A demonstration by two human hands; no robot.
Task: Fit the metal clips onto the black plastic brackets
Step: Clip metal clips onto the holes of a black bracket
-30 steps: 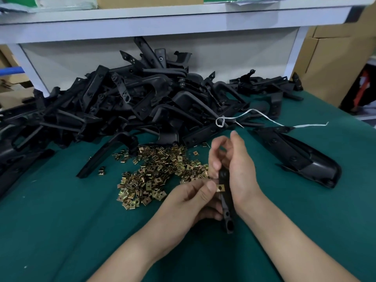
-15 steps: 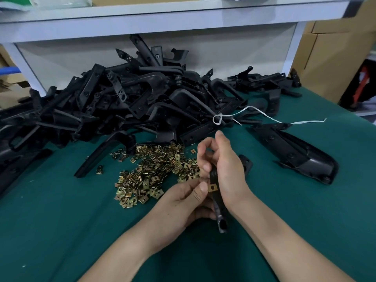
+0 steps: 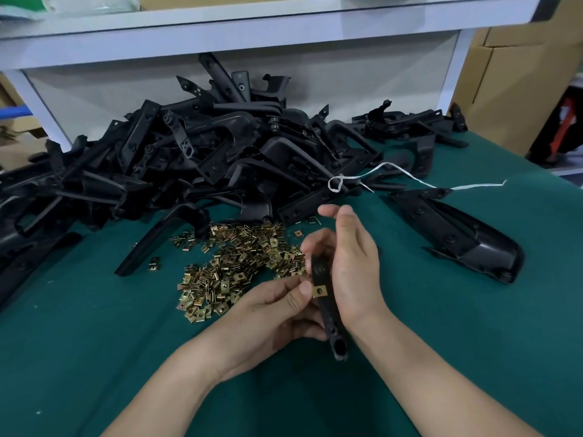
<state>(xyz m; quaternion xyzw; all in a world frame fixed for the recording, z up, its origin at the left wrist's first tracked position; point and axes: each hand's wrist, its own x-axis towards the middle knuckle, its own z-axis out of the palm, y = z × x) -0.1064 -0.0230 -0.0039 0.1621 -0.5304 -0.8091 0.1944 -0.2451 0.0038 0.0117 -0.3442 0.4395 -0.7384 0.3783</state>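
Left hand [image 3: 271, 313] and right hand [image 3: 353, 266] fit a clip [image 3: 319, 291] onto a held bracket [image 3: 326, 310] above the green felt surface [image 3: 94, 357].
The right hand grips the matte black bracket, its palm hiding the upper end. The left thumb pinches the square, brass-coloured clip against the bracket's edge, fingers curled out of sight beneath. The grip is unchanged from half a second ago. Loose clips [image 3: 239, 263] glint before the tangled bracket heap [image 3: 220, 159].

Work surface: table [image 3: 94, 357] covered in dark green cloth. A white shelf [image 3: 252, 29] spans the far side, carried on white uprights [image 3: 454, 70], with a pale back panel [image 3: 110, 99] beneath. Brown cardboard boxes [image 3: 517, 89] stand far right; more cardboard [image 3: 15, 140] far left. Lighting even, diffuse.
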